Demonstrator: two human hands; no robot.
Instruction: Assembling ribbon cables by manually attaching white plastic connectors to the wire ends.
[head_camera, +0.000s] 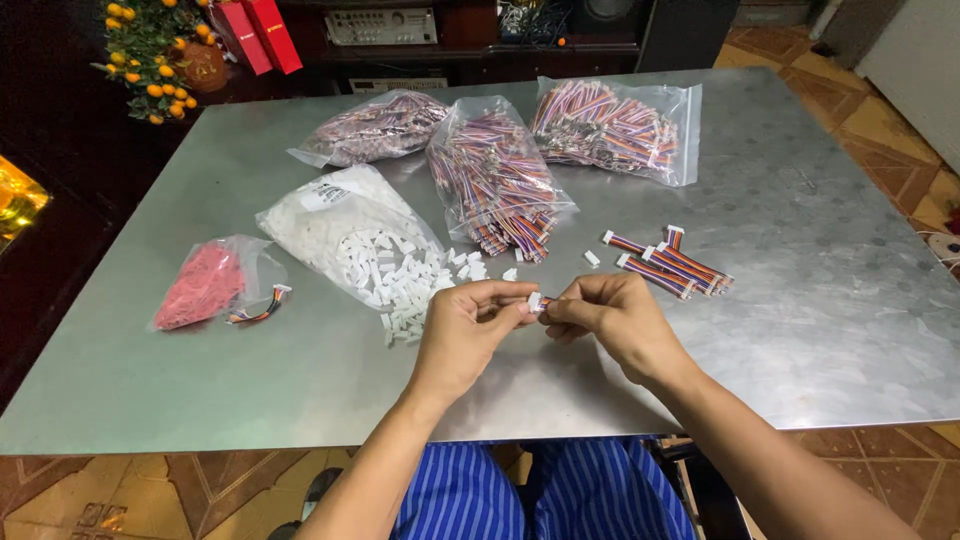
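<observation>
Both hands meet over the near middle of the surface (760, 330), fingertips pinched together. The left hand (470, 325) is closed in a pinch on a small white connector (535, 300); the right hand (600, 315) is closed on the same piece from the other side, and a short bit of coloured wire shows just below the connector between the fingertips. The connector is a tiny white plastic block, mostly hidden by the fingers.

At 1 o'clock from the hands, near them, lies a loose bundle of cables (670, 265): striped red, blue and orange wires with white plugs at the ends. At 11 o'clock loose white housings (420, 280) spill from an open clear bag (330, 225) that bears a white label near its top. At 12 o'clock a clear bag of striped cables (495, 180) lies on its side. Farther out at 1 o'clock is a flat zip bag (615, 125) of the same cables, and at 11 o'clock a third bag (375, 125) of paler wires. At 9 o'clock, well apart, a small clear bag of red bands (205, 280) lies beside a single short cable (262, 308).

Beyond the far edge at 10 o'clock stand red boxes (255, 30) and a small orange-fruited tree (150, 60).
</observation>
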